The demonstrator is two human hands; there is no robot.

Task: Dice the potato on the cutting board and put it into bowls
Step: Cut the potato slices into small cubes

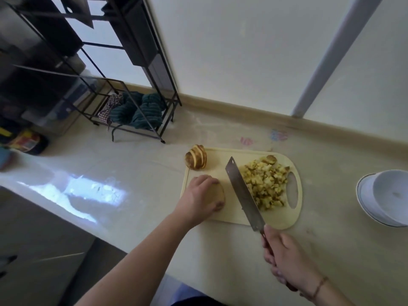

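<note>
Two hands work over a pale cutting board [220, 215] that lies on a light counter [136, 173]. The left hand [199, 198] rests on top of a whole brown potato [217, 195] at the board's near-left part, its fingers curled down over the skin and gripping it against the board. The right hand [284, 259] is closed around the dark handle of a cleaver [244, 193], whose long blade slants across the middle of the board with the tip pointing away from the person; whether the edge touches the board cannot be told. Just right of the blade sits a heap of diced potato [266, 184], spread toward the board's oval handle hole. At the far-left corner of the board stands a sliced potato half [196, 160], its slices fanned and leaning together. Well to the right of the board, at the edge of view, white bowls [388, 197] are stacked on the counter. Behind, a black wire rack [136, 89] holds a crumpled dark green cloth [139, 111] on its lowest shelf.
</note>
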